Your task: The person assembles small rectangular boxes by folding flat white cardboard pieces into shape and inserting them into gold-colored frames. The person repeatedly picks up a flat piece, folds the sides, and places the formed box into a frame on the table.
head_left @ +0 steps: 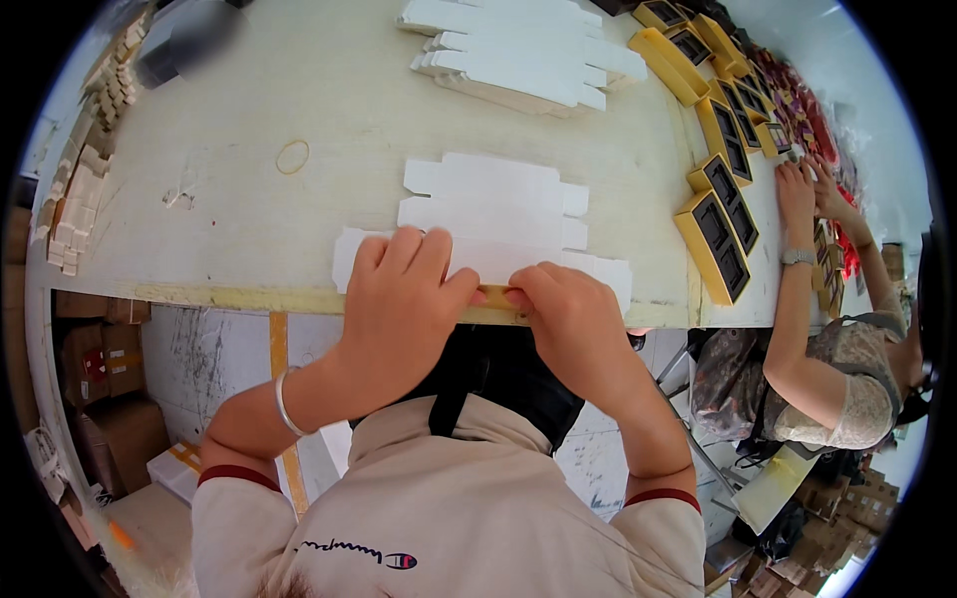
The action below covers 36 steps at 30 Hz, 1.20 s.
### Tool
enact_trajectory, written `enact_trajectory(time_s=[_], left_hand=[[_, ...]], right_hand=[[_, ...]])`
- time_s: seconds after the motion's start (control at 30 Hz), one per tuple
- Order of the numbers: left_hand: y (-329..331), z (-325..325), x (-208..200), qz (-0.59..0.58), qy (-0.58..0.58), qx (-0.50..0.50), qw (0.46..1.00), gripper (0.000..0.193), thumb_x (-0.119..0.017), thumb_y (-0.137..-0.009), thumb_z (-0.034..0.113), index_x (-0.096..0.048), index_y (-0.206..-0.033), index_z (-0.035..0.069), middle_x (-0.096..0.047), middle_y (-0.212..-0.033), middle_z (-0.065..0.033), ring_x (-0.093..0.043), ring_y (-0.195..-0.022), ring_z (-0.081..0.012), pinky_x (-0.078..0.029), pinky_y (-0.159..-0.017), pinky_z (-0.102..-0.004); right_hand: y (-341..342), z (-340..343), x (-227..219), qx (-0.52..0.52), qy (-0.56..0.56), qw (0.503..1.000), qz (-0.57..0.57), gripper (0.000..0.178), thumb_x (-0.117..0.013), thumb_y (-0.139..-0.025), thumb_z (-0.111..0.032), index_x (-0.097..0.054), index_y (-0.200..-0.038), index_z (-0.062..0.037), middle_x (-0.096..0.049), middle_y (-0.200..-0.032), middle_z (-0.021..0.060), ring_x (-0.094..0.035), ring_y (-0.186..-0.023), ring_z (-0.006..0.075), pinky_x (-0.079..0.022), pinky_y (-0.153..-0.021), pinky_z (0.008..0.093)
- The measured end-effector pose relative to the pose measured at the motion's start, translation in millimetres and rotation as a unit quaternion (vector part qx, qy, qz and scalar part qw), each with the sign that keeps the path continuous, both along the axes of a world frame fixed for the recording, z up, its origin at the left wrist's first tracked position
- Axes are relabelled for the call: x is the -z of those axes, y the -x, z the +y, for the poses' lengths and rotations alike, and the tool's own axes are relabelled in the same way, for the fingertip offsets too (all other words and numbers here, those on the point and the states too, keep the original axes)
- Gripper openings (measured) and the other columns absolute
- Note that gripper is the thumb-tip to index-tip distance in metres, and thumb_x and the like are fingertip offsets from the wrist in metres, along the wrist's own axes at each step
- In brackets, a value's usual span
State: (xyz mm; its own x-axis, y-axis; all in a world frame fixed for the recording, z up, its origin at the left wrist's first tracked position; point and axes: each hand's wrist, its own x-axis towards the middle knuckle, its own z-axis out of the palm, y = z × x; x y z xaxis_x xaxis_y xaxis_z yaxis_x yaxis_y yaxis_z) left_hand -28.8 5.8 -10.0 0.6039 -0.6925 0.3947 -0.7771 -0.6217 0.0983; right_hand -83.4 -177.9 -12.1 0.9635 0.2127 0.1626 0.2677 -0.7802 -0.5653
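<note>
A flat white box blank (488,204) with cut flaps lies at the table's near edge, right in front of me. My left hand (404,299) is closed at its near edge, fingers curled over the cardboard and thumb pointing inward. My right hand (568,314) pinches the same edge a little to the right, thumb and forefinger together. Only a short gap separates the two thumbs. The fingertips are partly hidden under my hands. Farther back on the table rests a stack of similar white box blanks (518,55).
Yellow boxes with black inserts (713,244) line the table's right side. A co-worker's hands (797,189) are busy beyond them. A rubber band (292,156) lies left of centre. Folded cardboard pieces (80,214) run along the left edge; brown cartons (125,429) stand below.
</note>
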Motion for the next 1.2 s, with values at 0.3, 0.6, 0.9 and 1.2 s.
enact_trajectory(time_s=[0.3,0.6,0.9,1.2], left_hand=[[-15,16,-6,0.261,0.073,-0.002,0.963,0.011,-0.058,-0.088,0.011,-0.061,-0.096,0.004,-0.058,-0.085,-0.0100,-0.059,-0.076,-0.0291,-0.048,-0.064,-0.0375],[-51,-10,-2,0.160,0.015,0.136,0.978,0.012,-0.057,-0.082,0.002,-0.056,-0.094,0.003,-0.058,-0.087,-0.0096,-0.058,-0.081,-0.0268,-0.049,-0.066,-0.0359],[-69,-13,8,0.132,0.033,0.203,0.970,0.015,-0.060,-0.077,0.001,-0.056,-0.091,0.007,-0.058,-0.084,-0.0035,-0.057,-0.079,-0.0226,-0.049,-0.065,-0.0325],[-65,-18,9,0.112,0.027,0.221,0.969,0.017,-0.061,-0.077,0.003,-0.057,-0.093,0.008,-0.058,-0.082,-0.0017,-0.054,-0.075,-0.0206,-0.049,-0.060,-0.0294]], right_hand=[[31,2,-2,-0.049,-0.181,0.982,-0.023,0.047,-0.072,-0.080,-0.013,-0.056,-0.123,-0.0019,-0.057,-0.124,0.0195,-0.056,-0.113,0.0332,-0.044,-0.096,0.0429],[42,-20,23,-0.117,0.103,0.960,-0.232,0.023,-0.069,-0.074,-0.013,-0.065,-0.096,-0.0045,-0.063,-0.102,0.0105,-0.060,-0.095,0.0259,-0.049,-0.090,0.0399],[-17,6,20,-0.046,0.106,0.952,-0.283,0.026,-0.069,-0.077,-0.017,-0.056,-0.093,-0.0006,-0.055,-0.099,0.0138,-0.054,-0.090,0.0282,-0.045,-0.077,0.0359],[3,9,19,-0.117,0.099,0.959,-0.239,0.023,-0.071,-0.072,-0.014,-0.064,-0.090,-0.0010,-0.054,-0.086,0.0078,-0.056,-0.079,0.0243,-0.047,-0.067,0.0358]])
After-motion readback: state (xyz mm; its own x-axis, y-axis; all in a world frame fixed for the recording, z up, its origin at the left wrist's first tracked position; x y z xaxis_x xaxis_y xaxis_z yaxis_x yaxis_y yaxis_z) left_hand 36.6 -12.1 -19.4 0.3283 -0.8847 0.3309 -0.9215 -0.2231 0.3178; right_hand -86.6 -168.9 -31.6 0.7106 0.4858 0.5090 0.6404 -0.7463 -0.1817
